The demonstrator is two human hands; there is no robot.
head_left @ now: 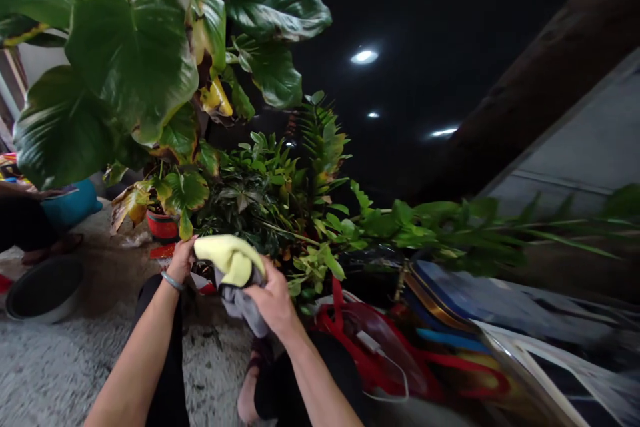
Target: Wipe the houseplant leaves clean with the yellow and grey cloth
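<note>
A two-sided cloth point(233, 263), pale yellow on one face and grey on the other, stretches between my hands in front of the plants. My left hand point(181, 261), with a bangle on its wrist, is closed at the cloth's yellow left end. A small drooping leaf point(186, 224) hangs right above those fingers. On the other side, my right hand point(273, 299) grips the bunched cloth between thumb and fingers, and its grey part hangs below. A red pot point(163, 227) with a leafy, partly browned plant point(185, 193) stands just beyond my left hand.
Large broad leaves point(133, 60) overhang at upper left. Dense greenery point(280, 180) fills the middle. At right lie a red-handled bag point(370, 340) with a white cable and stacked flat items point(450, 293). A dark basin point(45, 290) and another person's foot point(37, 255) are at left.
</note>
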